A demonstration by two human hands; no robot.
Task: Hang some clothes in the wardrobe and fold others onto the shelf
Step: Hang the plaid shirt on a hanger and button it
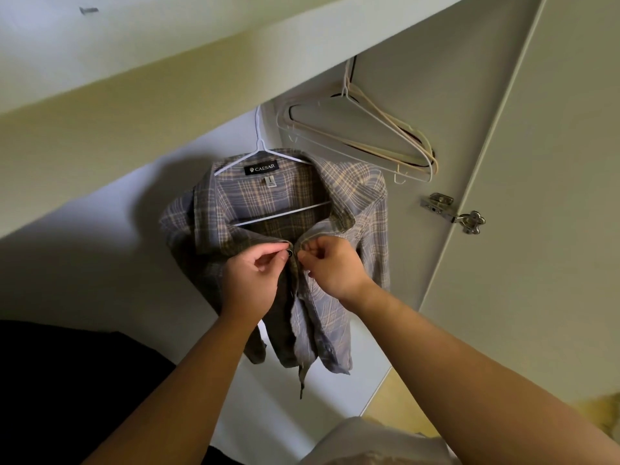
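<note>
A grey and beige plaid shirt point(355, 196) hangs on a white hanger point(258, 146) inside the wardrobe, its black neck label facing me. My left hand point(250, 280) pinches the left edge of the shirt front just below the collar, at a small dark button. My right hand point(330, 270) pinches the opposite edge of the front, a finger's width away. Both hands meet at the top of the placket. The shirt's lower part hangs loose beneath my forearms.
Several empty hangers point(365, 135), white and beige, hang bunched to the right of the shirt. The open wardrobe door point(536, 196) stands at the right with a metal hinge point(449, 209). A dark mass point(67, 380) fills the lower left.
</note>
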